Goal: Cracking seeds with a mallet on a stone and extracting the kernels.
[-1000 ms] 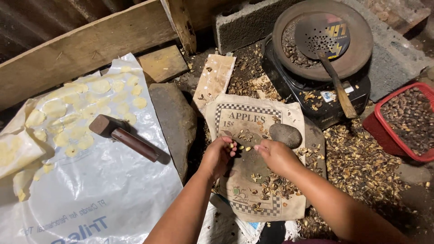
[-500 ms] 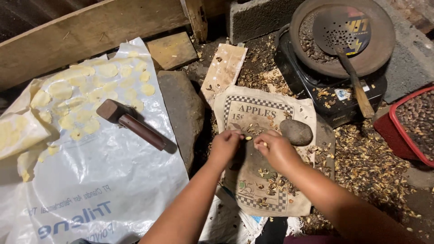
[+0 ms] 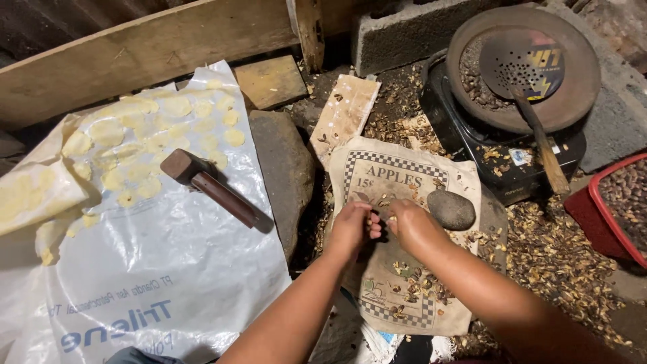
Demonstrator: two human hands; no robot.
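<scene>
My left hand (image 3: 352,228) and my right hand (image 3: 411,224) meet over a beige checkered cloth (image 3: 404,269), fingertips pinched together on a small seed between them. Broken shell bits and small dark seeds lie scattered on the cloth below the hands. A smooth grey stone (image 3: 451,209) rests on the cloth just right of my right hand. What exactly sits between the fingers is too small to make out.
A wooden mallet (image 3: 209,183) lies on a white plastic sheet (image 3: 168,269) with several flat yellow discs (image 3: 138,145). A dark slab stone (image 3: 283,172) sits beside it. A black stove (image 3: 505,145) carries a pan (image 3: 573,101) with a slotted ladle (image 3: 522,64). A red basket (image 3: 606,209) stands at the right.
The view has shifted slightly and closed in. Both hands stay over the cloth, now drawn tighter together with fingertips touching.
</scene>
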